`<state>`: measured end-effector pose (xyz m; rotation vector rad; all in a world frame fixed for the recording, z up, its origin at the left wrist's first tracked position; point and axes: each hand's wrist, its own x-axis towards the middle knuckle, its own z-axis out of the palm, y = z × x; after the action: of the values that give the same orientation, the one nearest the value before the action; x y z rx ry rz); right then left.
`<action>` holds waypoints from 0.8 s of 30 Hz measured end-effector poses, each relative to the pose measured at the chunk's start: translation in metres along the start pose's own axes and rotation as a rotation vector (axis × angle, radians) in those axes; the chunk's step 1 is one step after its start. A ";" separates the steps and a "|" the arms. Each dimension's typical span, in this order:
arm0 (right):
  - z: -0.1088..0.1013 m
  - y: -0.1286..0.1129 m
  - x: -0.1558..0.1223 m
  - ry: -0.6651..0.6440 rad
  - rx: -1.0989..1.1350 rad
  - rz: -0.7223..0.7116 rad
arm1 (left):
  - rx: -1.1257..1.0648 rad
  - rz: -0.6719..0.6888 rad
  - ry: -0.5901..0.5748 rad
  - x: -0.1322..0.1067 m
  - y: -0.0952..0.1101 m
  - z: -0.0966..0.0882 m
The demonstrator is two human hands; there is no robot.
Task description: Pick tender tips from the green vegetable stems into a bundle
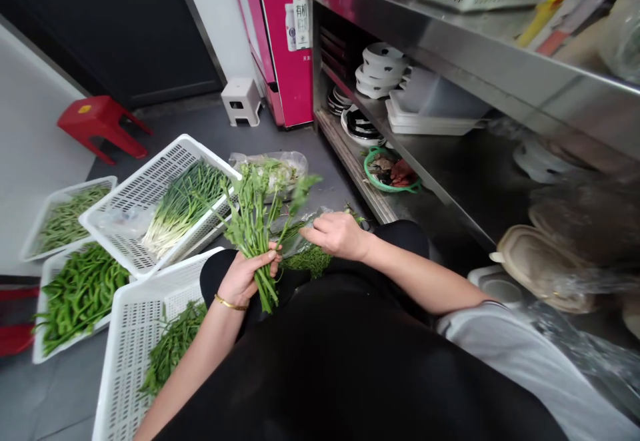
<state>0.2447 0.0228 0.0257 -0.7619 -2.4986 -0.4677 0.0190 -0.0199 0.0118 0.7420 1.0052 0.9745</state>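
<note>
My left hand (pixel 247 274) is wrapped around the stems of a bunch of leafy greens (pixel 255 208). The leaves point away from me and the cut stalks stick out below the fist. To the right of the bunch, my right hand (pixel 337 234) is closed with thumb and forefinger pinched together. Whatever lies in that pinch is too small or hidden to make out. Beneath the right hand, thin green sprigs (pixel 310 261) lie on a clear plastic bag. A second clear bag (pixel 295 162) with pale green vegetables rests on the floor beyond the bunch.
White crates on the left hold scallions (pixel 193 201), green peppers (pixel 83 288), long beans (pixel 75 218) and leafy greens (pixel 173 344). A red stool (pixel 103 121) and white stool (pixel 241 101) stand behind. To the right, a steel shelf (pixel 450 48) carries dishes and a green basket (pixel 385 184).
</note>
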 end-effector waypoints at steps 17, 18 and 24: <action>-0.014 0.029 0.019 0.158 0.059 0.197 | -0.085 -0.077 -0.058 -0.013 -0.001 0.000; -0.013 0.029 0.022 0.149 0.085 0.208 | -0.100 -0.099 -0.060 -0.014 -0.001 0.000; -0.020 0.033 0.025 0.066 0.146 0.265 | -0.173 -0.126 -0.042 -0.015 0.000 -0.002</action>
<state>0.2529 0.0502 0.0611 -0.9835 -2.2973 -0.2113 0.0138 -0.0336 0.0164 0.5471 0.9079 0.9203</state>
